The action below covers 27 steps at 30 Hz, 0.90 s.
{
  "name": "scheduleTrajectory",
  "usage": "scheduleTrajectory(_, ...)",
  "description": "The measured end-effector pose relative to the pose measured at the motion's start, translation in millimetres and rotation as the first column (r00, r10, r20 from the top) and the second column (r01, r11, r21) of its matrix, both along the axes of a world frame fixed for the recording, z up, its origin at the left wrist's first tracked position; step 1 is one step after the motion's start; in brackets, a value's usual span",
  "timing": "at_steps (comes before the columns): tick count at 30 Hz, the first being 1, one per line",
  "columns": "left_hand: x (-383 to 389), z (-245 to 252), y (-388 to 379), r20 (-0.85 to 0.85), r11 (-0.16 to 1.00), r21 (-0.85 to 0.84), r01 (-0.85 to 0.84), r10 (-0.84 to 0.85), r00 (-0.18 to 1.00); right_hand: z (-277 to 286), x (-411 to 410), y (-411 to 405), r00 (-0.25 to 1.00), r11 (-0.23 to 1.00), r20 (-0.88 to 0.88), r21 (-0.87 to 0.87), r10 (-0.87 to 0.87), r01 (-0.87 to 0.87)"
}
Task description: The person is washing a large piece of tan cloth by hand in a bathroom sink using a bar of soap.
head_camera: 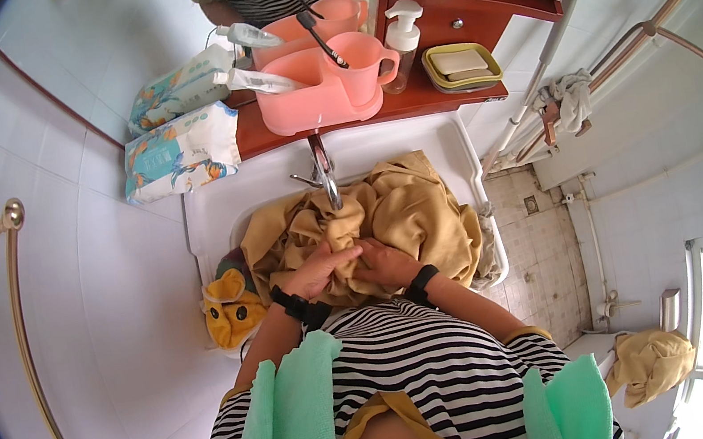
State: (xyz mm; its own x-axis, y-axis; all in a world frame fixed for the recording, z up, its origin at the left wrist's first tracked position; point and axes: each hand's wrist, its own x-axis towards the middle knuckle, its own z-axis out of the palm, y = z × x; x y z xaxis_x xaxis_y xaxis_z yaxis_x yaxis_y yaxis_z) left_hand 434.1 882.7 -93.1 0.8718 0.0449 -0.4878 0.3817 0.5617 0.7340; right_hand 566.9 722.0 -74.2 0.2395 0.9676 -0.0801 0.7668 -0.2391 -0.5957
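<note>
A large tan cloth (417,210) lies bunched up in the white washbasin (462,143), filling most of the bowl. My left hand (315,272) and my right hand (388,263) meet at the front of it, both gripping one gathered fold of the fabric. Some of the fingertips are buried in the cloth. Just above that fold hangs the spout of the chrome tap (327,182). Each wrist wears a black strap.
On the red shelf behind stand a pink toothbrush holder (288,107), a pump bottle (401,44) and a soap dish (462,69). A wipes pack (180,152) sits at the basin's back left. A yellow cloth with black eyes (233,310) hangs over its left rim, a greyish cloth (487,247) over the right.
</note>
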Motion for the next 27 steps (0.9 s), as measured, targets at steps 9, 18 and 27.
scheduleTrajectory(9,-34,-11,0,0.026,0.734,0.666,0.134,-0.203,0.979,58,76,-23,0.686,0.88,-0.608,-0.045,-0.4,0.473)
scheduleTrajectory(18,-23,33,12,0.193,0.874,0.42,-0.242,0.175,0.966,65,113,-32,0.806,0.789,-0.363,0.24,-0.467,0.566)
scheduleTrajectory(27,-6,40,-8,-0.136,0.659,-0.617,-0.43,0.449,0.883,36,17,0,0.993,0.935,-0.021,0.336,-0.113,0.113)
